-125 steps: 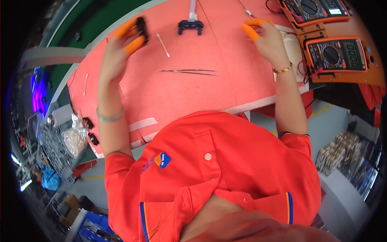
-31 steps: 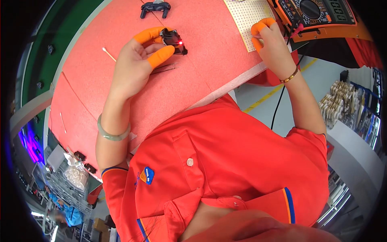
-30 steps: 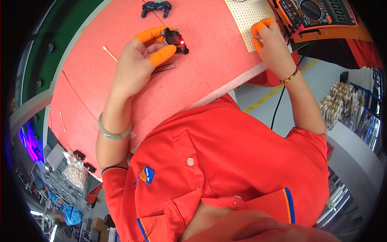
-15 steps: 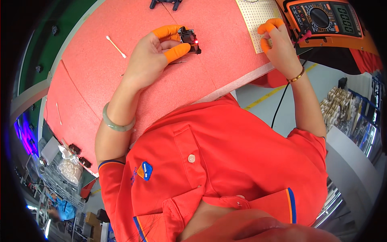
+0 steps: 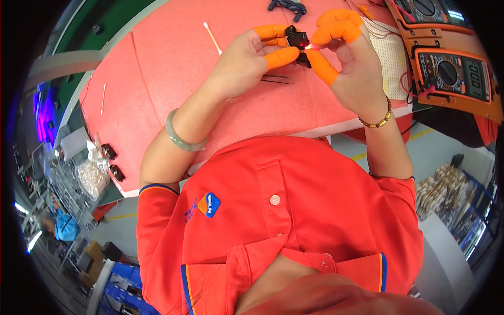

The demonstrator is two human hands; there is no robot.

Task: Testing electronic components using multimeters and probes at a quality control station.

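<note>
Nearest you: your red shirt (image 5: 236, 210) at the near edge of the pink mat (image 5: 173, 100). Bangle (image 5: 184, 137) on the left wrist, bracelet (image 5: 376, 123) on the right. By the mat's near left corner, two black parts (image 5: 108, 152) and a bag (image 5: 93, 177) of pale pieces.

Further in, tweezers (image 5: 277, 76) lie flat just short of your grip, prongs pointing right; their rear is lost behind your left hand (image 5: 236, 68).

That hand pinches the black module (image 5: 298, 38) from the left, between thumb and fingers, raised off the mat. The module's long axis runs roughly away from you, near end leaning right. Your right hand (image 5: 359, 71) meets it from the right, thumb and forefinger drawn together at the red light (image 5: 307, 47) on that side. Both hands are equally close; the light faces the right one. Whether those right fingertips grasp anything, you cannot tell through the glare.

Beyond the left knuckles, a swab (image 5: 212, 37); right, a perforated board (image 5: 386, 58), then an orange meter (image 5: 449, 73). Farthest on the mat, a dark bracket (image 5: 288, 7), cut by the lens rim.
</note>
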